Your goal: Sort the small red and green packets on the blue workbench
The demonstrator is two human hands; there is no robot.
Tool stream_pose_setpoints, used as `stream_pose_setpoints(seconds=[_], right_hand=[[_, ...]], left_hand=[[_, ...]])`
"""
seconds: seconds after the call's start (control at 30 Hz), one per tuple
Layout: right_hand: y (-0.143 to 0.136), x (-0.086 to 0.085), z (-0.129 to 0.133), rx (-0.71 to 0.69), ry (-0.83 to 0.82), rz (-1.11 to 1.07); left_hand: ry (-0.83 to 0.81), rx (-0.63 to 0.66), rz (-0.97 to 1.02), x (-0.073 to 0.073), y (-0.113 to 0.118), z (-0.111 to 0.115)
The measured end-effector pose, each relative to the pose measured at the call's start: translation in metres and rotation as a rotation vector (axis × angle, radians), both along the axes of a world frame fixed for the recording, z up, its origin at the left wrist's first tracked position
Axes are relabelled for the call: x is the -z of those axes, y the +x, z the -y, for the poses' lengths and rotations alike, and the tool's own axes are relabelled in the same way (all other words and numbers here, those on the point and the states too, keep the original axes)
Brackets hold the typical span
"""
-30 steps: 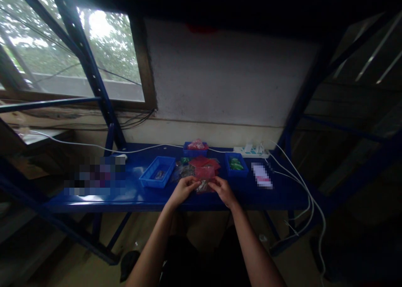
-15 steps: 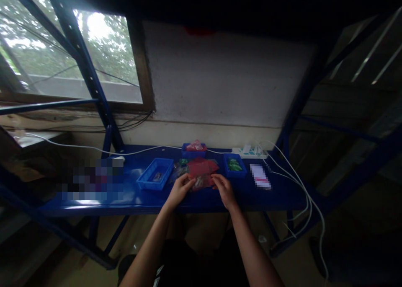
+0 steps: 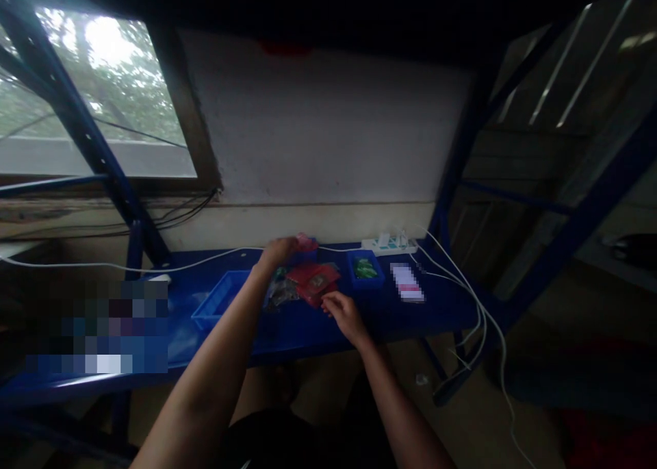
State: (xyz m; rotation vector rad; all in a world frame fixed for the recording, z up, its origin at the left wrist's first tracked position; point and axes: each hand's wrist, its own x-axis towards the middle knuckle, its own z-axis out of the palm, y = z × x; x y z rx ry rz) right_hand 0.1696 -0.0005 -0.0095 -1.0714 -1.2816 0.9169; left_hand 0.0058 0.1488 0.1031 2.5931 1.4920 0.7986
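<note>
- Nearest, the right hand hovers low over the front of the blue metal shelf, fingers curled in narrowly; whether it pinches anything is too dim to tell.
- Just beyond its fingertips lies a heap of red packets, with a few clear and dark packets touching the heap's left side.
- The left hand is stretched further back, over the rear of the shelf, loosely curled around something pinkish-red; the small bin behind the heap is mostly hidden by that hand.
- Left of the heap a shallow blue tray sits partly behind the left forearm; its contents do not show.
- Right of the heap a small blue bin holds green pieces.
- Further right lies a flat blurred card, white with a pink band.
- At the back edge a white power strip lies against the wall, with white cables trailing off the right end of the shelf and down.
- Another white cable runs along the rear towards the left.
- Behind all this stands a pale plastered wall, with a window at the left showing trees, and dark blue rack uprights on either side.
</note>
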Motion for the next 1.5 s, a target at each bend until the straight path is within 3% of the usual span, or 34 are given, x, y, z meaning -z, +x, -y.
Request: stream_pose_setpoints(seconds=[0.07,0.17,0.27,0.37,0.47,0.6,0.73,0.83,0.93,1.03,1.17,1.3,1.5], right_hand=[[0.000,0.000,0.000,0.004,0.000,-0.005],[0.000,-0.001,0.000,-0.002,-0.004,-0.012],[0.000,-0.002,0.000,-0.012,-0.005,-0.015],[0.000,-0.002,0.000,-0.015,-0.010,-0.028],[-0.001,0.000,-0.001,-0.006,-0.021,-0.038],[0.000,0.001,-0.002,-0.006,-0.031,-0.037],[0.000,0.000,-0.003,-0.008,-0.042,-0.034],[0.000,0.002,-0.005,-0.003,-0.040,-0.038],[0.000,0.006,-0.007,0.005,-0.038,-0.057],[0.001,0.006,-0.007,0.017,-0.038,-0.100],[0.002,0.002,-0.004,-0.017,-0.021,-0.122],[0.001,-0.002,-0.001,-0.062,0.003,-0.094],[0.000,0.000,0.000,-0.036,-0.029,-0.077]], left_hand=[[-0.049,0.100,-0.073,0.016,0.005,-0.005],[0.011,0.073,-0.116,0.029,0.005,0.000],[0.011,0.037,-0.194,0.026,0.004,0.012],[-0.184,0.023,-0.306,0.023,0.007,0.024],[-0.278,0.002,-0.359,0.029,0.012,0.034],[-0.266,-0.053,-0.344,0.038,0.017,0.043],[-0.218,-0.084,-0.313,0.031,0.013,0.049],[-0.165,-0.113,-0.190,0.022,0.004,0.053],[-0.108,-0.132,0.133,0.025,-0.004,0.060],[-0.134,-0.068,0.551,0.043,-0.004,0.073],[-0.415,0.129,1.022,0.076,0.008,0.097],[-0.524,0.205,1.094,0.094,0.014,0.116],[-0.535,0.203,0.939,0.094,0.006,0.123]])
